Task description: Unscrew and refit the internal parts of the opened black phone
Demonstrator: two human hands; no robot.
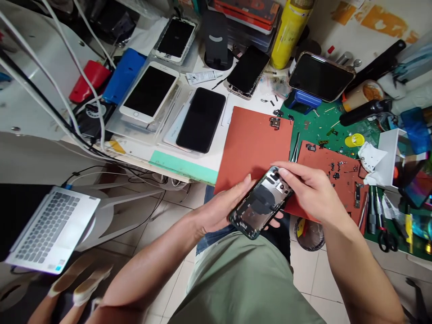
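Note:
An opened phone housing point(261, 202), its inner side facing up, is held tilted above my lap at the workbench's front edge. My left hand point(224, 204) wraps round it from the left and below, with fingertips showing past its right side. At the housing's upper end my right hand point(308, 186) has its thumb and bent fingers pressed together on the corner; whether a small part is between them is hidden. Just beyond the right hand lie tweezers point(295, 148). A red-brown mat point(254, 144) lies under and beyond the housing, with a small camera part point(275, 122) at its top.
Another mat point(324, 175) at right carries screws and small parts. Several phones lie at the back, including a black phone point(201, 119) and a white phone point(150, 91). Scissors point(387, 240) and screwdrivers point(371, 209) lie at right. A laptop point(50, 225) and another person's feet point(81, 283) are at left.

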